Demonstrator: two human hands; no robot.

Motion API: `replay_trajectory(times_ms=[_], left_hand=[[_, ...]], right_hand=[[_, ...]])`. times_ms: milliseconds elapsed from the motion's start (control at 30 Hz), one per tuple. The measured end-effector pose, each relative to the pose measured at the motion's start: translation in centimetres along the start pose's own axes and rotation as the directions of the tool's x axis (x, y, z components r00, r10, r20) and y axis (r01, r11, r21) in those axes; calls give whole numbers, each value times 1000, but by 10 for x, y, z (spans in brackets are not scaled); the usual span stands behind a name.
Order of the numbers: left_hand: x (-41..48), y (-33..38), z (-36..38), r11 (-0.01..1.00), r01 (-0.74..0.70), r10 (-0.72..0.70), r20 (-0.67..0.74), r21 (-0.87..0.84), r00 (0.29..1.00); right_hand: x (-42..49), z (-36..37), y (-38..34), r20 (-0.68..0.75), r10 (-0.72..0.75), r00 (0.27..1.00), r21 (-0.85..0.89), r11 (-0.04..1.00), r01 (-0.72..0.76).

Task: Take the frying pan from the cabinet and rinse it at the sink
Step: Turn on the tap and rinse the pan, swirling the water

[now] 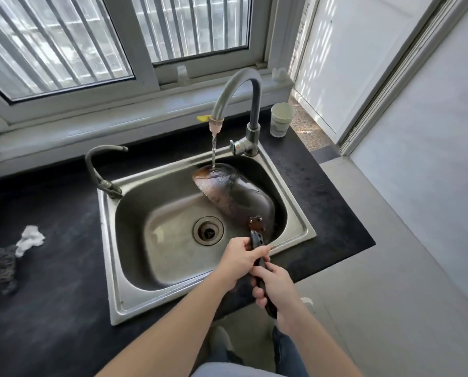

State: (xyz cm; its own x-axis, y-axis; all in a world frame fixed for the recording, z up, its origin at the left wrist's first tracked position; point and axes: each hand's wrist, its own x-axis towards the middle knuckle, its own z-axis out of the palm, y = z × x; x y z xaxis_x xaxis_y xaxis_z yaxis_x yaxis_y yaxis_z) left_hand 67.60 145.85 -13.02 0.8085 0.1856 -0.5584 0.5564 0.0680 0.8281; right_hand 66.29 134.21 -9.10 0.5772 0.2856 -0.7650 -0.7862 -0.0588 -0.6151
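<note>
Nearest: right hand (277,289) gripping the tail end of the long black pan handle (255,238), fingers (258,293) curling round it from below. Just beyond, left hand (239,257) holding the same handle higher up, fingers wrapping over the top and touching the right hand's thumb. Both hands are hanging over the near right rim of the stainless steel sink (106,240).

Dark, round, soot-stained frying pan (235,195) is tilting steeply inside the right half of the basin, underside facing up and left, far edge under the stream. Whether it is resting on the basin wall cannot be told. Round metal drain (208,230) is sitting left of the handle rivets.

Handling judgement: pan looks rigid and fairly heavy, weight well out from the grip, so it is likely levering hard on the wrists. Wet metal and handle are probably turning slippery. The two-handed hold on the handle seems the sound place; the rim would be the alternative.

Farther: thin water stream (213,149) is falling from the grey gooseneck faucet (238,85) onto the pan's far edge. White paper cup (281,119) is standing on the black tabletop (322,213), right of the faucet base.
</note>
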Motion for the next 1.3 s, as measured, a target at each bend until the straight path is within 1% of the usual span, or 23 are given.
replay_trajectory(times_ms=[100, 200, 333, 467, 767, 867, 967, 1133, 1233, 1300], left_hand=[[5, 5, -4, 1000, 14, -15, 35, 17, 999], [9, 14, -5, 999, 7, -9, 50, 33, 999], [6, 35, -7, 1000, 26, -25, 48, -17, 999], [6, 48, -14, 998, 46, -43, 57, -49, 997], [4, 51, -27, 978, 88, -88, 11, -191, 996], [7, 55, -28, 972, 83, -83, 5, -220, 996], [8, 55, -27, 966, 74, -78, -8, -248, 997], [4, 38, -25, 928, 83, -97, -22, -362, 995], [-5, 25, -22, 907, 86, -116, -48, -413, 992], [-10, 16, -18, 883, 88, -131, -62, -461, 989]], right_hand=[[0, 0, -5, 12, 25, 1000, 40, 999, -26], [-1, -1, -14, 33, 77, 997, 115, 990, -80], [-6, 4, -32, 57, 142, 988, 238, 959, -152], [-9, 13, -48, 74, 174, 982, 255, 949, -188], [-5, 28, -64, 71, 168, 983, 117, 977, -176], [-2, 28, -74, 85, 195, 977, 91, 975, -202], [3, 26, -80, 93, 185, 978, 28, 982, -189], [11, 20, -61, 107, 73, 992, -225, 973, -48], [15, 13, -45, 109, 14, 994, -372, 928, 28], [15, 5, -34, 118, -37, 992, -481, 872, 90]])
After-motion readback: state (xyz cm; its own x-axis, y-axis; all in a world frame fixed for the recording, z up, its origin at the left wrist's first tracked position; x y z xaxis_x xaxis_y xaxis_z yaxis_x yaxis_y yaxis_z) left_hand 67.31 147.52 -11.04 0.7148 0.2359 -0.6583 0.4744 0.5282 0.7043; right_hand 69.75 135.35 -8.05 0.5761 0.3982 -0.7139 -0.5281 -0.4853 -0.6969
